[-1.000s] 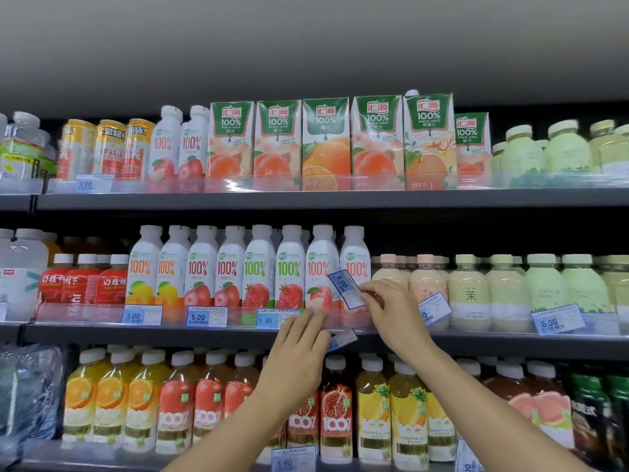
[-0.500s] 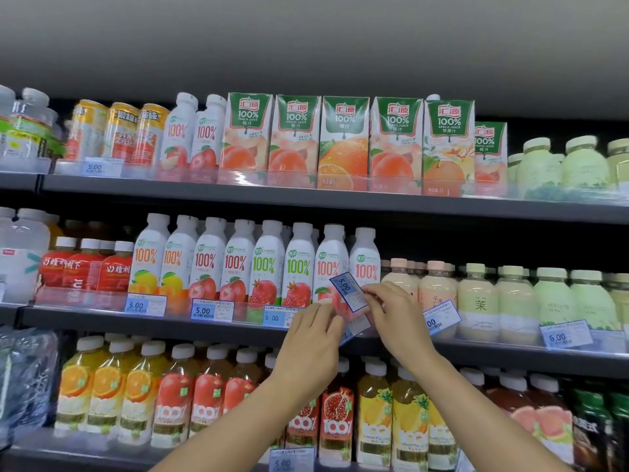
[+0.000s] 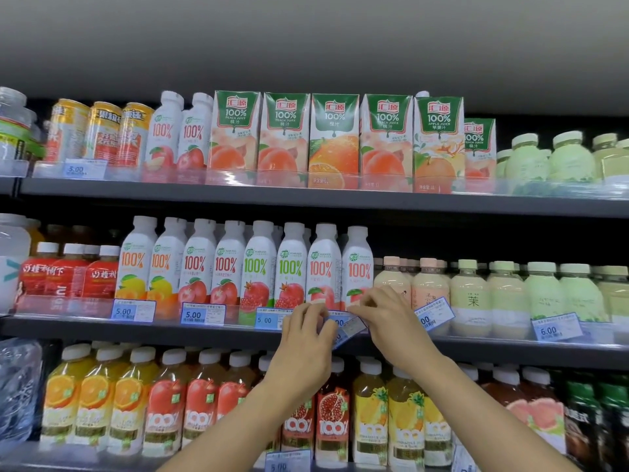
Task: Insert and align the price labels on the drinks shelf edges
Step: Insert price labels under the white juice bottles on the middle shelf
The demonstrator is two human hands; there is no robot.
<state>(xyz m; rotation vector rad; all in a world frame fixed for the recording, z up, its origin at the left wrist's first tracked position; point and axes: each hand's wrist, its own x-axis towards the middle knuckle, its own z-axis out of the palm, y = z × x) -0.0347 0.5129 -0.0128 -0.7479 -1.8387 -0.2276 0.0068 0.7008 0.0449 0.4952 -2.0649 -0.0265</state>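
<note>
Both hands meet at the front edge of the middle shelf (image 3: 170,330), below the white 100% bottles (image 3: 323,267). Between them sits a blue-and-white label (image 3: 350,326), lying against the shelf's clear strip and tilted slightly down to the right. The left hand (image 3: 306,338) has its back to the camera, with its fingers curled onto the label's left end. The right hand (image 3: 388,321) pinches the right end with bent fingers and thumb. A second tag (image 3: 340,340) pokes out at a slant just beneath, by the left fingertips. Along the same edge, 5.00 tags (image 3: 203,314) sit flat to the left. A skewed tag (image 3: 434,313) shows just right of the right hand, and a 6.00 tag (image 3: 556,330) leans farther right.
</note>
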